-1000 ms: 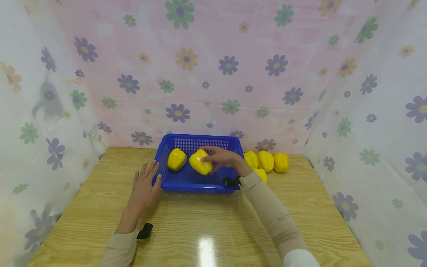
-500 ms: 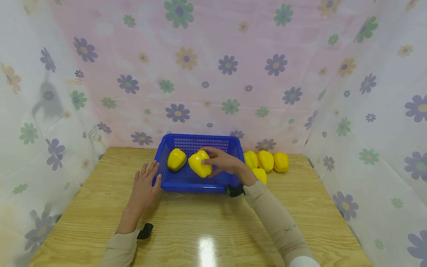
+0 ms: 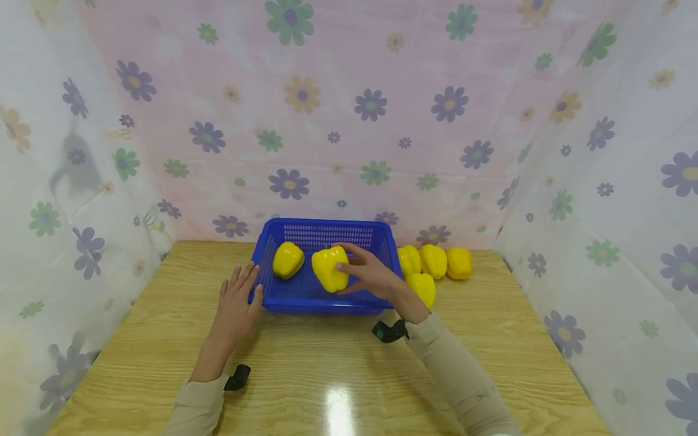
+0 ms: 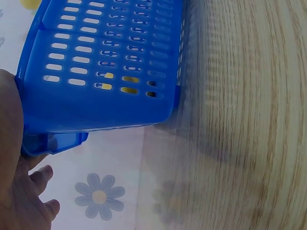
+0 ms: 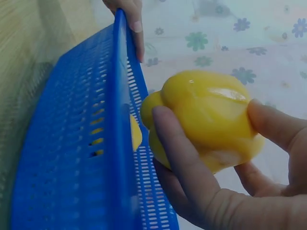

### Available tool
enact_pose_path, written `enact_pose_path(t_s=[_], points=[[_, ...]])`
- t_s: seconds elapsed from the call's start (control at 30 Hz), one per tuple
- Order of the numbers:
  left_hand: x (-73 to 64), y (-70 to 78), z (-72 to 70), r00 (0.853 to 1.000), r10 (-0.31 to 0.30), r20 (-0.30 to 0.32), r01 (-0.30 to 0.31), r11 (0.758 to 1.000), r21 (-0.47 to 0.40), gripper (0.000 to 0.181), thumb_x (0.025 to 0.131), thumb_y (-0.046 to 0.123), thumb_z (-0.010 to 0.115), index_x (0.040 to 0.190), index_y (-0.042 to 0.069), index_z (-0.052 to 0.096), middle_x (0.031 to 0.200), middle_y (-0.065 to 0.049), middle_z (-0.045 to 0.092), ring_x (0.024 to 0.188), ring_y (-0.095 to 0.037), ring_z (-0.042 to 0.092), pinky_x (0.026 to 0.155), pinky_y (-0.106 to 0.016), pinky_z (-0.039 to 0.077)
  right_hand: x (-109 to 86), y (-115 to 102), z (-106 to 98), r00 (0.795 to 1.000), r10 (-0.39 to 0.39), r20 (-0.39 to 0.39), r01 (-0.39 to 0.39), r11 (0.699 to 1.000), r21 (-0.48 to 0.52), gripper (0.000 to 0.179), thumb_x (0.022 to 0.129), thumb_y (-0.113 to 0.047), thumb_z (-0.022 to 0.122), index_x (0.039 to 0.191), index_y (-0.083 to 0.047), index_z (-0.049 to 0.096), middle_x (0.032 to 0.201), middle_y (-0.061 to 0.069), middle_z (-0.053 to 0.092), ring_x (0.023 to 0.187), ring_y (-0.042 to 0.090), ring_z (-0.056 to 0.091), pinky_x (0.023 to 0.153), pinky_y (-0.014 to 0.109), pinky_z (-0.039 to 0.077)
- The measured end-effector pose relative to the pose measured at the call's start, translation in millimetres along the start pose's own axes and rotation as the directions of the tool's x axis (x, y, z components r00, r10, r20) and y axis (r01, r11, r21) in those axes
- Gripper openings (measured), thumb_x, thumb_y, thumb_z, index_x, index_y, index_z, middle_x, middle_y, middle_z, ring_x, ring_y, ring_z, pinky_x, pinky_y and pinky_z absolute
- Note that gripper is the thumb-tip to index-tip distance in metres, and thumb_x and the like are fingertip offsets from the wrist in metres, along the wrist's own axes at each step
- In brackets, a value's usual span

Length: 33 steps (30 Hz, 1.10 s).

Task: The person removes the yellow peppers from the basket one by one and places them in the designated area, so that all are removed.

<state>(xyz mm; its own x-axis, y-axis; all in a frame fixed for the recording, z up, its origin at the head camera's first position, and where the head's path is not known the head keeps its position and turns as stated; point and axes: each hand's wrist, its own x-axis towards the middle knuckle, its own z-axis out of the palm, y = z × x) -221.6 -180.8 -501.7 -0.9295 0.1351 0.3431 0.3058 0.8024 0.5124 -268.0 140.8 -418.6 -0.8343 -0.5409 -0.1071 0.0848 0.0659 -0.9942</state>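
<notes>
My right hand (image 3: 371, 274) grips a yellow bell pepper (image 3: 330, 269) over the blue plastic basket (image 3: 327, 307). In the right wrist view, fingers and thumb curl round this bell pepper (image 5: 208, 120), which is above the level of the basket's rim (image 5: 120, 96). A second yellow bell pepper (image 3: 288, 260) lies inside at the basket's left end. My left hand (image 3: 234, 306) rests on the basket's left rim with its fingers extended. From the left wrist view, the slotted basket wall (image 4: 100, 100) is beside that hand (image 4: 19, 187).
Several yellow bell peppers (image 3: 434, 262) stand on the wooden table (image 3: 305, 375) just right of the basket. Flower-printed cloth (image 3: 338, 109) hangs behind and on both sides. Each wrist carries a black camera mount (image 3: 389, 331).
My right hand has drawn slightly toward me and turned the bell pepper more upright over the basket. The left hand and the basket stay put.
</notes>
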Motion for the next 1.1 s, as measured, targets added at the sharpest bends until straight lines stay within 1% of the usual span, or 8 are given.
enact_pose_path(t_s=[0.2,0.43,0.57,0.7,0.93,1.07,1.1], points=[[-0.8,1.0,-0.2,1.0,-0.001,0.001,0.001,1.0,-0.009,0.056,0.109,0.027,0.041,0.157,-0.001,0.035,0.165,-0.021,0.029,0.154,-0.046,0.014,0.118,-0.072,0.01,-12.2,11.3,-0.8,0.999,-0.037,-0.012,0.037,0.998,0.059,0.056,0.105,-0.009,0.054,0.157,-0.017,0.036,0.152,0.026,0.044,0.12,0.04,0.061,0.087,0.056,0.058],[-1.6,2.5,-0.9,1.0,0.004,-0.004,-0.004,1.0,-0.002,0.056,0.109,0.027,0.04,0.156,-0.002,0.035,0.164,-0.022,0.029,0.153,-0.048,0.016,0.118,-0.072,0.011,-31.6,22.4,-0.3,0.996,-0.087,-0.034,0.09,0.99,0.112,0.06,0.105,-0.015,0.057,0.159,-0.017,0.032,0.152,0.028,0.041,0.124,0.042,0.059,0.089,0.055,0.058],[-1.8,3.0,-1.4,1.0,0.006,-0.006,-0.006,1.0,-0.001,0.055,0.108,0.025,0.042,0.156,-0.002,0.035,0.164,-0.022,0.03,0.152,-0.049,0.018,0.117,-0.073,0.012,-43.2,29.0,0.6,0.995,-0.089,-0.042,0.093,0.988,0.126,0.061,0.105,-0.016,0.056,0.16,-0.016,0.029,0.153,0.025,0.041,0.124,0.039,0.06,0.089,0.054,0.058],[-1.0,3.1,-1.4,1.0,0.006,-0.006,-0.006,1.0,0.004,0.055,0.108,0.025,0.043,0.156,-0.002,0.036,0.164,-0.022,0.031,0.152,-0.05,0.019,0.117,-0.073,0.013,-54.4,35.5,0.3,0.995,-0.098,-0.031,0.101,0.986,0.129,0.06,0.106,-0.015,0.054,0.161,-0.016,0.028,0.153,0.024,0.039,0.122,0.036,0.06,0.089,0.056,0.057],[-0.8,5.1,-3.1,1.0,0.005,-0.005,-0.005,1.0,-0.001,0.055,0.108,0.026,0.042,0.155,-0.003,0.037,0.163,-0.022,0.032,0.152,-0.05,0.019,0.117,-0.073,0.013,-70.7,41.0,-1.6,0.99,-0.141,-0.026,0.143,0.978,0.151,0.062,0.106,-0.016,0.055,0.161,-0.011,0.025,0.151,0.025,0.039,0.121,0.035,0.06,0.092,0.068,0.05],[-0.9,5.2,-2.9,1.0,0.003,-0.003,-0.003,1.0,0.002,0.055,0.109,0.027,0.04,0.155,-0.003,0.037,0.163,-0.022,0.032,0.152,-0.05,0.019,0.117,-0.073,0.013,-78.3,41.1,-3.5,0.987,-0.158,-0.019,0.159,0.974,0.159,0.063,0.106,-0.015,0.055,0.161,-0.009,0.024,0.151,0.024,0.039,0.123,0.035,0.059,0.093,0.071,0.047],[-0.9,5.1,-2.8,1.0,0.002,-0.001,-0.002,1.0,0.002,0.055,0.109,0.027,0.04,0.155,-0.003,0.037,0.164,-0.022,0.031,0.152,-0.05,0.019,0.117,-0.073,0.012,-80.1,41.5,-4.3,0.987,-0.162,-0.011,0.161,0.974,0.159,0.063,0.106,-0.015,0.054,0.161,-0.008,0.023,0.151,0.024,0.039,0.123,0.035,0.059,0.093,0.07,0.048]])
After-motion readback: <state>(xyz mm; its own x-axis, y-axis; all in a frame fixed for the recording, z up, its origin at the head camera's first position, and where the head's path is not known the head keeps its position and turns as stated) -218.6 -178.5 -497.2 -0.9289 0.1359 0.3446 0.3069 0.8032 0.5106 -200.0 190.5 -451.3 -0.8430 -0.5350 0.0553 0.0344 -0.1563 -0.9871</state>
